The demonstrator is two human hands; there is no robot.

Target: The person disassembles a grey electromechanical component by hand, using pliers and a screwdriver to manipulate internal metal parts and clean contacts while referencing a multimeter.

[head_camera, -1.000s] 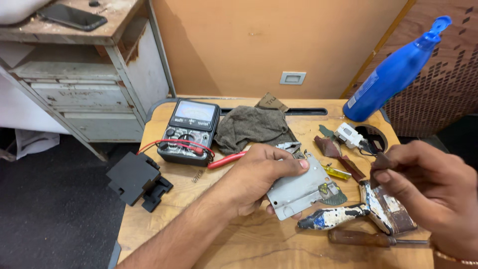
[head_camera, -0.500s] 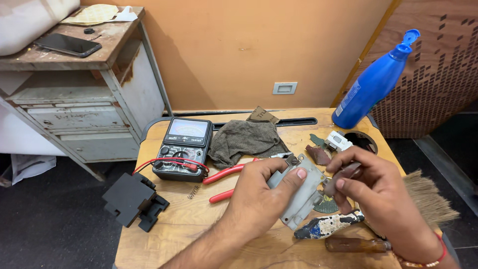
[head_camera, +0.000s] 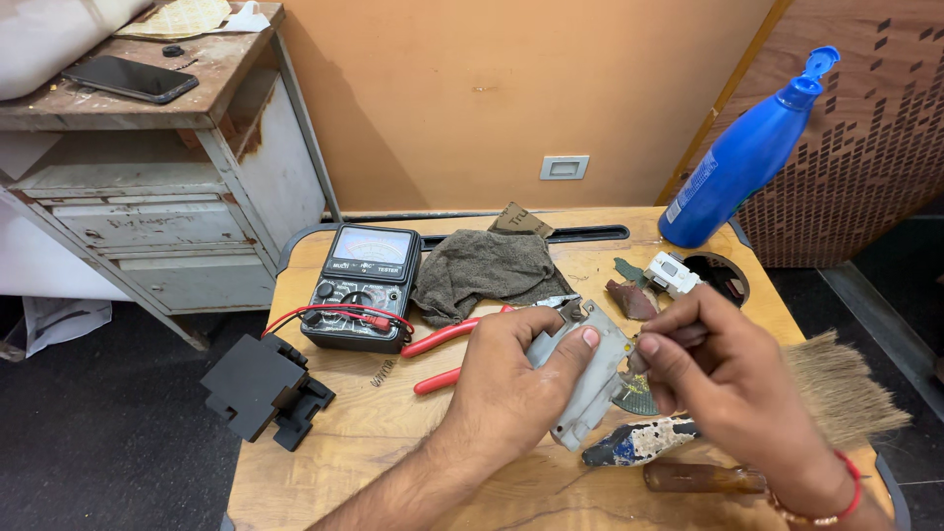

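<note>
A flat grey metal part [head_camera: 588, 379] is held tilted above the middle of the wooden table [head_camera: 324, 462], clamped by the left hand [head_camera: 516, 379], whose fingers [head_camera: 580, 346] are curled around its upper edge with the thumb pressed on its face. The right hand [head_camera: 733, 388] is placed just beside the part's right edge, its fingers pinched together on a small dark piece that cannot be made out clearly. Behind that hand the straw bristles of a brush [head_camera: 846, 383] are spread toward the table's right edge, and below it a paint-spattered handle [head_camera: 639, 442] and a brown wooden handle [head_camera: 703, 479] are laid on the table. Red-handled pliers [head_camera: 447, 354] are lying just left of the held part, partly covered by the left hand. Farther back a grey-brown cloth [head_camera: 487, 267] is crumpled near a black analogue multimeter [head_camera: 362, 285] with red leads across its front. A small white component [head_camera: 673, 272] is seen beside a round hole in the table, and a blue spray bottle [head_camera: 747, 157] is leaned at the far right corner. A black plastic block [head_camera: 261, 388] is overhanging the table's left edge. On an old metal cabinet [head_camera: 167, 211] to the left a phone [head_camera: 130, 79] is resting.
</note>
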